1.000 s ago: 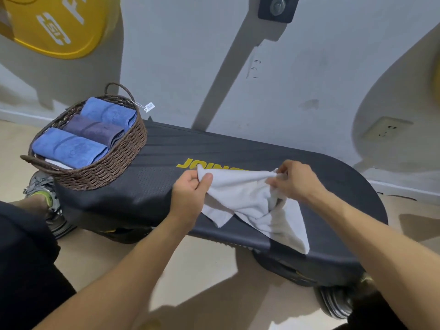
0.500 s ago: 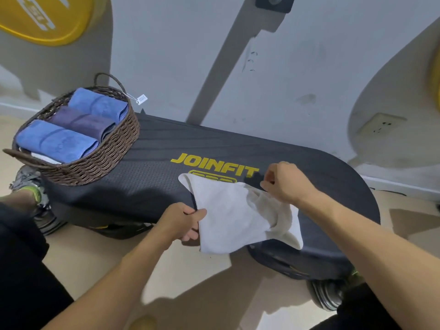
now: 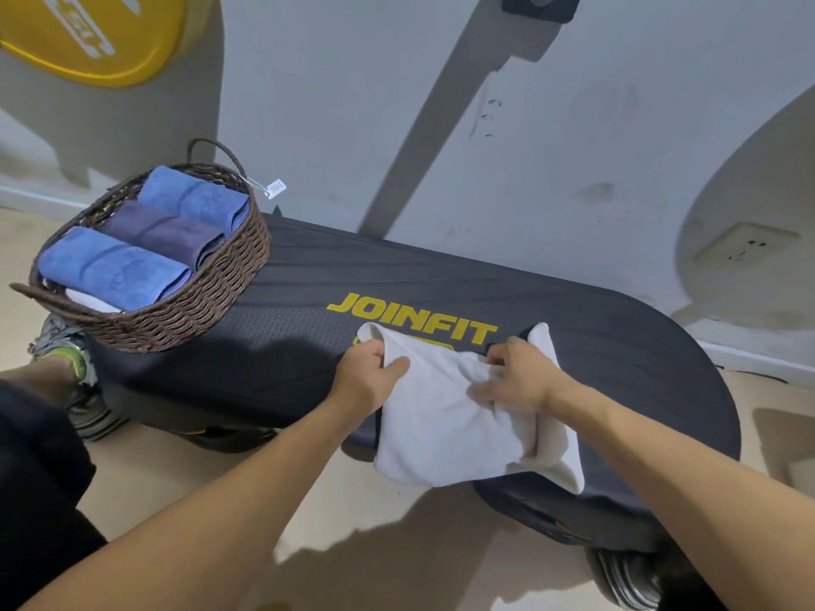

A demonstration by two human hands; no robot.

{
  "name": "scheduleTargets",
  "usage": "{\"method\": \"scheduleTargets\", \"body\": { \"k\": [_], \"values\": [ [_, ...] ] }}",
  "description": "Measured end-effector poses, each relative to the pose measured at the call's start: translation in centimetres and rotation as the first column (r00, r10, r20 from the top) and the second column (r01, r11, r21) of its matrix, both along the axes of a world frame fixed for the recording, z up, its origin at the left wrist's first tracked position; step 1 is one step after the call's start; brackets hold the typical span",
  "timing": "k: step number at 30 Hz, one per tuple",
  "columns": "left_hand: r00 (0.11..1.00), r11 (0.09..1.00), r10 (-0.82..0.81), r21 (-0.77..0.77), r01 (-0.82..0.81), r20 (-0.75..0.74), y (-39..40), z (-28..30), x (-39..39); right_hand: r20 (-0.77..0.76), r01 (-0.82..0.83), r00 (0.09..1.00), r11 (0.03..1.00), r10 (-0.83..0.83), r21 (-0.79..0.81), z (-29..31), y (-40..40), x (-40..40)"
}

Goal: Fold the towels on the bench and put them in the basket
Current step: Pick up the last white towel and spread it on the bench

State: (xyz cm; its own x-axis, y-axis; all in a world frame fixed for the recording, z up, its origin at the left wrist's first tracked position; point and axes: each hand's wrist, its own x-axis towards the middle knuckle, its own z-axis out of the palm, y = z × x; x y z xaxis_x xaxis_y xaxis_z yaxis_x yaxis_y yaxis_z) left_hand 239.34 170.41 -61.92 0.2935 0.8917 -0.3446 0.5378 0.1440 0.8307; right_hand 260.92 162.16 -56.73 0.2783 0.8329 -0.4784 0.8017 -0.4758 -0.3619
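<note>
A white towel (image 3: 445, 429) lies on the black bench (image 3: 617, 346), its near part hanging over the front edge. My left hand (image 3: 368, 377) pinches the towel's upper left corner. Near the upper right part, my right hand (image 3: 520, 377) grips a bunched fold. A brown wicker basket (image 3: 194, 302) stands on the bench's left end. It holds two folded blue towels (image 3: 110, 269) with a dark purple one (image 3: 163, 231) between them, and something white shows under them.
The bench stands close to a grey wall with a socket (image 3: 745, 246). A yellow weight plate (image 3: 88, 33) leans at the upper left. A shoe (image 3: 66, 346) rests on the beige floor by the basket. Weight plates (image 3: 626, 575) lie under the bench's right end.
My left hand moved from the towel's near left edge up to its upper left corner. My right hand shifted slightly toward me, and the towel now lies more spread out.
</note>
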Motion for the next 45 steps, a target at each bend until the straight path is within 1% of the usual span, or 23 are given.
{"method": "scheduleTargets", "body": {
  "k": [3,5,7,10,13,15,17,19,22,24,26,28,30,33,35,36,37,38,39,40,41,43,45],
  "values": [
    [0.997,0.997,-0.08,0.02,0.079,0.021,3.0,1.3,-1.0,-0.056,0.088,0.995,0.996,-0.088,-0.002,0.6,0.1,1.5],
    [0.976,0.974,-0.206,0.086,0.212,-0.07,5.0,2.5,-2.0,-0.075,0.125,0.99,0.992,-0.123,0.021,0.8,0.1,2.3],
    [0.928,0.922,-0.341,0.14,0.361,-0.147,6.5,3.5,-3.2,-0.144,0.177,0.976,0.979,-0.161,0.101,0.9,0.0,2.5],
    [0.87,0.884,-0.458,0.01,0.468,-0.184,7.7,3.7,-5.1,-0.313,0.326,0.915,0.924,-0.256,0.198,1.3,0.3,2.4],
    [0.803,0.86,-0.51,-0.16,0.485,-0.308,8.4,2.9,-6.7,-0.302,0.404,0.898,0.869,-0.319,0.285,1.0,0.7,2.7],
    [0.785,0.846,-0.529,-0.272,0.459,-0.321,8.4,2.3,-7.1,-0.267,0.395,0.908,0.87,-0.322,0.295,0.6,1.2,3.1],
    [0.796,0.846,-0.515,-0.335,0.415,-0.316,8.7,1.7,-6.5,-0.231,0.375,0.917,0.899,-0.325,0.227,0.2,1.8,3.5],
    [0.832,0.885,-0.444,-0.309,0.349,-0.333,9.3,1.2,-5.1,-0.161,0.363,0.926,0.922,-0.342,0.133,-0.3,2.6,3.7],
    [0.891,0.947,-0.32,-0.141,0.29,-0.322,9.6,0.5,-3.2,-0.081,0.398,0.917,0.911,-0.391,0.106,-1.2,3.3,3.7],
    [0.934,0.965,-0.264,-0.066,0.256,-0.241,9.6,0.0,-2.5,-0.084,0.455,0.89,0.882,-0.448,0.121,-1.9,3.7,3.6],
    [0.955,0.968,-0.246,0.006,0.25,-0.167,9.9,0.0,-1.9,-0.11,0.488,0.871,0.87,-0.479,0.073,-1.9,4.4,3.6],
    [0.967,0.969,-0.213,0.094,0.227,-0.142,10.7,0.5,-1.5,-0.116,0.492,0.865,0.87,-0.488,0.014,-1.5,5.0,4.3],
    [0.987,0.977,-0.147,0.145,0.156,-0.067,11.9,1.5,-1.4,-0.108,0.525,0.849,0.849,-0.517,0.061,-0.8,5.2,5.4],
    [0.992,0.984,-0.119,0.134,0.114,0.034,13.7,2.9,-2.0,-0.095,0.56,0.824,0.777,-0.559,0.288,0.0,4.9,6.4],
    [0.988,0.985,-0.155,0.075,0.153,0.013,14.7,3.1,-2.6,-0.061,0.547,0.821,0.75,-0.568,0.371,0.3,4.9,6.5],
    [0.981,0.981,-0.196,0.003,0.196,-0.004,15.0,3.0,-2.9,-0.007,0.523,0.833,0.784,-0.553,0.335,0.3,5.0,6.5],
    [0.967,0.963,-0.255,-0.094,0.252,-0.019,15.2,3.0,-3.2,0.069,0.486,0.856,0.844,-0.512,0.227,0.2,5.2,6.5],
    [0.942,0.929,-0.332,-0.192,0.318,-0.046,15.2,2.7,-3.4,0.137,0.446,0.882,0.893,-0.45,0.058,0.1,5.2,6.3],
    [0.908,0.892,-0.408,-0.252,0.375,-0.095,15.2,2.4,-3.4,0.175,0.414,0.903,0.903,-0.393,-0.112,-0.1,5.2,6.2],
    [0.875,0.874,-0.458,-0.26,0.411,-0.157,15.2,2.1,-3.4,0.195,0.401,0.911,0.89,-0.363,-0.218,-0.2,5.2,6.1],
    [0.86,0.88,-0.464,-0.226,0.418,-0.214,15.3,1.8,-3.3,0.208,0.409,0.908,0.879,-0.364,-0.245,-0.4,5.3,5.9],
    [0.869,0.916,-0.402,-0.12,0.384,-0.287,15.5,1.4,-2.8,0.225,0.435,0.887,0.893,-0.403,-0.116,-0.8,5.6,5.9],
    [0.889,0.94,-0.339,-0.071,0.334,-0.308,15.7,1.1,-2.3,0.224,0.375,0.897,0.925,-0.38,0.064,-1.6,6.0,5.6]
  ]
}}
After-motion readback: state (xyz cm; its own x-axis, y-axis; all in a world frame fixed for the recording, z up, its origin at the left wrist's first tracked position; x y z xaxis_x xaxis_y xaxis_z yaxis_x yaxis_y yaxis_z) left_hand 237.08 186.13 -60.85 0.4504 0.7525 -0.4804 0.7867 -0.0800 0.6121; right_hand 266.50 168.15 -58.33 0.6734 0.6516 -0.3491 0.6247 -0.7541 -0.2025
